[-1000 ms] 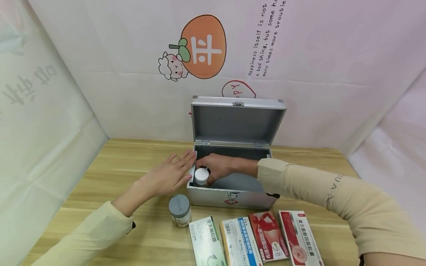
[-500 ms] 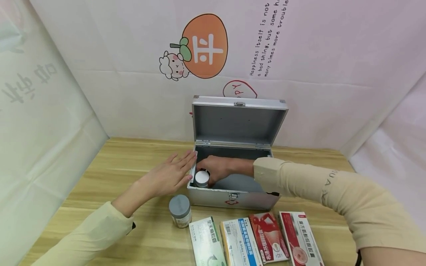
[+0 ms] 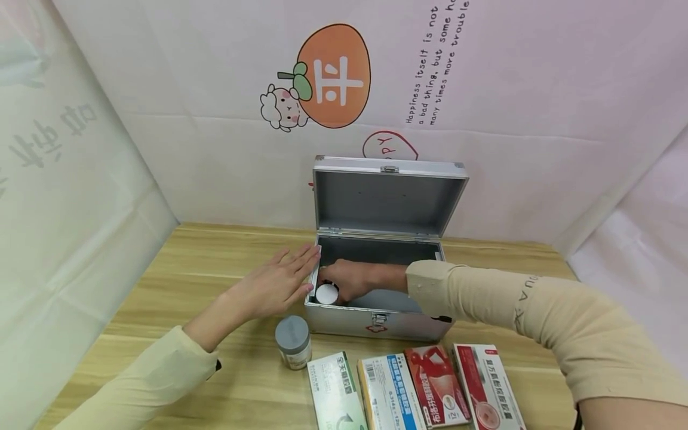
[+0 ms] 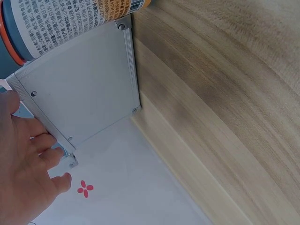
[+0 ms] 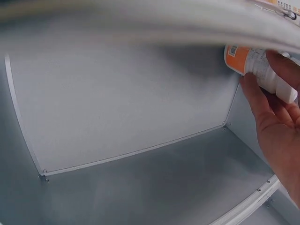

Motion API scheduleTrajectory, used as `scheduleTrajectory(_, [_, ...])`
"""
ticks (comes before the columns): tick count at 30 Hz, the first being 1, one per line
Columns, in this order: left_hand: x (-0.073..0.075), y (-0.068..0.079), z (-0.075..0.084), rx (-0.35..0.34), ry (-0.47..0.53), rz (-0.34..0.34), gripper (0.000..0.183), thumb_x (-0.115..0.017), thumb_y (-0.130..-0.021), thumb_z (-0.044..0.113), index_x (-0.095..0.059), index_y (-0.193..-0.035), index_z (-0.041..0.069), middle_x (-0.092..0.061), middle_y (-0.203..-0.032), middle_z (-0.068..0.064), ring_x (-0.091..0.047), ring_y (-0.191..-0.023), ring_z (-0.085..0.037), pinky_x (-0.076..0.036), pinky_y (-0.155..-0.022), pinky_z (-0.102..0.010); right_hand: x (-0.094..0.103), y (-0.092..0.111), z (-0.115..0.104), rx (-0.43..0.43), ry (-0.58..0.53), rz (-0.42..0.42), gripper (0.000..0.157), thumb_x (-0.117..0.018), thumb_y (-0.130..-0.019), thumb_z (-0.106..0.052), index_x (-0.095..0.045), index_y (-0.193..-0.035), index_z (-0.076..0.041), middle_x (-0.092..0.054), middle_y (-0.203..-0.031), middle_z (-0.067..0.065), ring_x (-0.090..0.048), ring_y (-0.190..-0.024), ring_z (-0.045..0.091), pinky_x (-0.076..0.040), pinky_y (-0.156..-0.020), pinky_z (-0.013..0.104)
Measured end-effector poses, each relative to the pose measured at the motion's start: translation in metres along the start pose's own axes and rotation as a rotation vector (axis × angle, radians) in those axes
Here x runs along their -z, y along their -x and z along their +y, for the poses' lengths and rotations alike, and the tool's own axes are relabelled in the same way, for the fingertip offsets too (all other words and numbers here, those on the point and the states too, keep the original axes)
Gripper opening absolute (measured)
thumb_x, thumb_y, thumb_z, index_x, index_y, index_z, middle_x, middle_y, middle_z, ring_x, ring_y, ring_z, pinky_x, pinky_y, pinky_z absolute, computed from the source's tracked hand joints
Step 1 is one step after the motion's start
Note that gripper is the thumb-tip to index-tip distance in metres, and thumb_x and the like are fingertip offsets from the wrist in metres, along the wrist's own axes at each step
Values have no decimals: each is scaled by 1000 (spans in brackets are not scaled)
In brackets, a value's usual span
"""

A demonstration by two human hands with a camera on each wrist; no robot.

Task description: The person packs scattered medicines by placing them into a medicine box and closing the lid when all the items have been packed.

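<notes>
A silver metal case (image 3: 344,321) stands with its lid (image 3: 387,200) raised. Inside its front left corner, my right hand (image 3: 349,279) grips a white-capped medicine bottle (image 3: 326,294). In the right wrist view, this bottle (image 5: 258,65) shows an orange and white label, with the fingers and thumb of the right hand (image 5: 281,131) around it. My left hand (image 3: 276,280) rests flat along the case's left rim, fingers extended. The left wrist view has the left hand (image 4: 28,159) against the edge of the case's side wall (image 4: 89,89).
A grey-lidded jar (image 3: 292,340) stands just left of the case's front. Before the case lie a green-white medicine box (image 3: 335,388), a blue-white one (image 3: 389,391), a red one (image 3: 436,382) and a red-white one (image 3: 489,385). A printed cloth (image 3: 215,167) hangs behind the wooden table (image 3: 177,286).
My right hand and the bottle have sunk a little deeper into the case's front left corner. The left hand keeps its place on the rim.
</notes>
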State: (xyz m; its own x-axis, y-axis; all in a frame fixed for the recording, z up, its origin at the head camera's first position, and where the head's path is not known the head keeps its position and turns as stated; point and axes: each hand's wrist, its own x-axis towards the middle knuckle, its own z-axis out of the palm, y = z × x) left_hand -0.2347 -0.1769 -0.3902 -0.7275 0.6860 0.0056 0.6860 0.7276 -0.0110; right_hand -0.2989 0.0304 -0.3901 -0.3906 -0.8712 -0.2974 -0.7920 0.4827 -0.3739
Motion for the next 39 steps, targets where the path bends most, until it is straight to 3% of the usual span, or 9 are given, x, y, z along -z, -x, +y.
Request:
scheduleTrajectory(6, [2,0,2,-1,20,-5,62,-32,-109,39,-25,-157,2,-18,-167,-13,-19,-155,-30,-22,-123,-56,5,8,-2,-11,-33,-9,38,-78,-84,-9,-64,-120,-6,-72,-116,8,-69,-103,18,-55,-83,25])
scheduleTrajectory(14, [-1,0,0,-1,22,-6,61,-34,-108,38,-27,-156,0,-21,-166,-15,-22,-153,-33,-24,-122,-57,19,22,-7,-66,-201,-10,46,-79,-84,-8,-61,-127,-4,-70,-121,13,-70,-111,21,-57,-91,26])
scheduleTrajectory(25, [-2,1,0,5,58,-3,61,-36,-108,37,-27,-156,0,-21,-166,-15,-21,-154,-32,-23,-122,-58,33,75,-19,-30,-248,141,38,-70,-92,-10,-60,-128,-2,-68,-126,15,-67,-117,23,-56,-96,29])
scheduleTrajectory(32, [-1,2,2,1,56,1,63,-35,-108,38,-24,-157,1,-20,-166,-15,-20,-154,-32,-23,-122,-58,26,109,-33,-21,-293,243,34,-67,-94,-11,-62,-128,-4,-67,-127,12,-67,-117,24,-56,-96,27])
scheduleTrajectory(39, [0,2,4,-2,46,17,63,-35,-108,39,-25,-157,1,-20,-166,-14,-20,-154,-31,-23,-122,-58,19,134,-44,-30,-325,330,33,-67,-95,-11,-62,-127,-7,-68,-126,9,-67,-118,25,-56,-98,35])
